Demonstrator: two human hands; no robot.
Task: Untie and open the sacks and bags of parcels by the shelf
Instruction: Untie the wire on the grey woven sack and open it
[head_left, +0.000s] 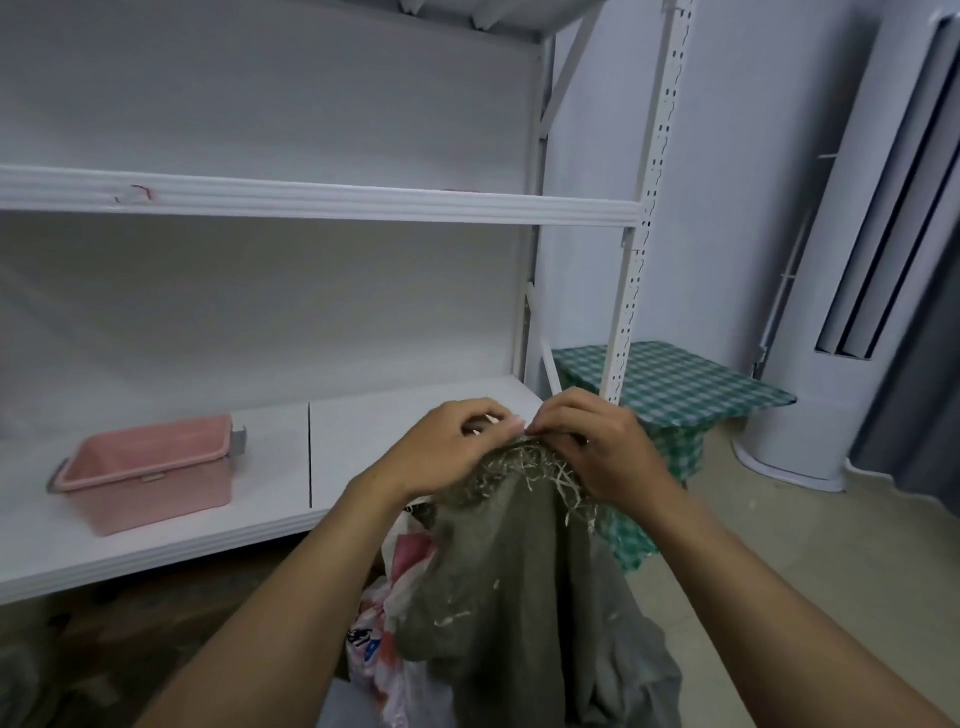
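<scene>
Writing first, and there isn't much. The plastic bag (400, 571) has some dark blue print low on its side, but it's too blurry and crumpled to read. The only other marking is a red scribble on the front edge of the shelf (322, 202), and that isn't lettering.

Both forearms come up from the bottom of the view and meet in the middle, knuckles up. The left hand (447, 447) has its fingers curled in, and thumb and forefinger are pinching a thin white tie (511, 423). The right hand (592, 441) is curled the same way, with its fingertips nipping that tie from the other side. The two hands nearly touch, right over the mouth of the sack (519, 571).

The sack is a grey-green woven one standing upright on the floor in front of the shelf's lowest board. Its long axis runs up and down. The gathered neck points up at the hands, with a frayed fringe of pale threads sticking out just below the fingers, and the body drops out of view at the bottom. The plastic bag, white with pink patches, is pressed against its left side.

A pink tub (150, 478) sits on the lowest board, well to the left. Off to the right there's a small table with a green checked cloth (691, 389), and past it a tall white air conditioner (831, 312).
</scene>
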